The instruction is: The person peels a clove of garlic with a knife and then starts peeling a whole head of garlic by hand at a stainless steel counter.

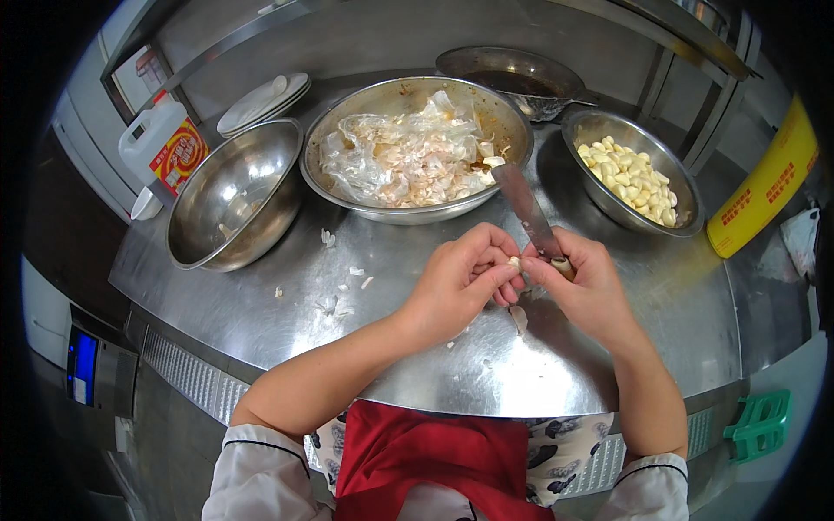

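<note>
Between my left thumb and fingers is a small garlic clove (514,262), mostly covered by my fingertips. My left hand (466,273) meets my right hand (573,273) over the steel table. My right hand grips a knife (531,208) by its handle, blade pointing up and away, and its thumb touches the clove. Garlic skins (417,156) and clear plastic film fill the large steel bowl (417,213) ahead. Peeled garlic cloves (625,176) lie in the steel bowl (692,195) at the right. A piece of skin (518,319) lies below my hands.
A tilted steel bowl (267,228) stands at the left, near a plastic jug (156,140) and stacked white plates (260,107). Behind is a pan (521,71) with dark liquid. A yellow cylinder (759,189) rises at the right. Skin scraps (328,238) dot the steel table (247,319).
</note>
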`<state>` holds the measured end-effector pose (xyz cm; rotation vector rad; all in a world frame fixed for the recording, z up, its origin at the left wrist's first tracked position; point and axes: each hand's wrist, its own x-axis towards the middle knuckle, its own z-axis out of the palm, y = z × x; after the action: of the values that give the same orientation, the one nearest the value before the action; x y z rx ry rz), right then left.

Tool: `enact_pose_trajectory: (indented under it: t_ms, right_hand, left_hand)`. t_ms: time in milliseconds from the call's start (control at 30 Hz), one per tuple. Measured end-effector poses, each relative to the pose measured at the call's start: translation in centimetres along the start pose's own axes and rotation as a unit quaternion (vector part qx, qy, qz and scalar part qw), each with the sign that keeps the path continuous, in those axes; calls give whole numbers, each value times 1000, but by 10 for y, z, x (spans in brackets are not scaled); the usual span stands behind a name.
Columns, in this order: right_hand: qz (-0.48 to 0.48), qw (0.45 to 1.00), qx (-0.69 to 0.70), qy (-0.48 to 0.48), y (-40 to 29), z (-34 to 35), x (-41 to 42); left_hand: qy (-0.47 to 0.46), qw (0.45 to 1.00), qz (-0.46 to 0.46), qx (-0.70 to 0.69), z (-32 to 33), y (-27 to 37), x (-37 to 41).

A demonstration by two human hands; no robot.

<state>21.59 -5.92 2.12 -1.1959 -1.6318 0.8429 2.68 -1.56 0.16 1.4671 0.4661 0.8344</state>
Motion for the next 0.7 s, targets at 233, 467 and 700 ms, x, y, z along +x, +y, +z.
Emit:
enact_pose_trajectory:
  t_ms: [233, 467, 700]
  right_hand:
    - [26, 998, 61, -10, -10, 2, -3]
    - [2, 999, 39, 17, -5, 2, -2]
    - [-15, 1000, -1, 6, -16, -3, -1]
  left_hand:
    - [24, 998, 45, -49, 1, -3, -2]
    - [39, 994, 74, -66, 2, -5, 0]
    - [64, 994, 65, 67, 3, 1, -2]
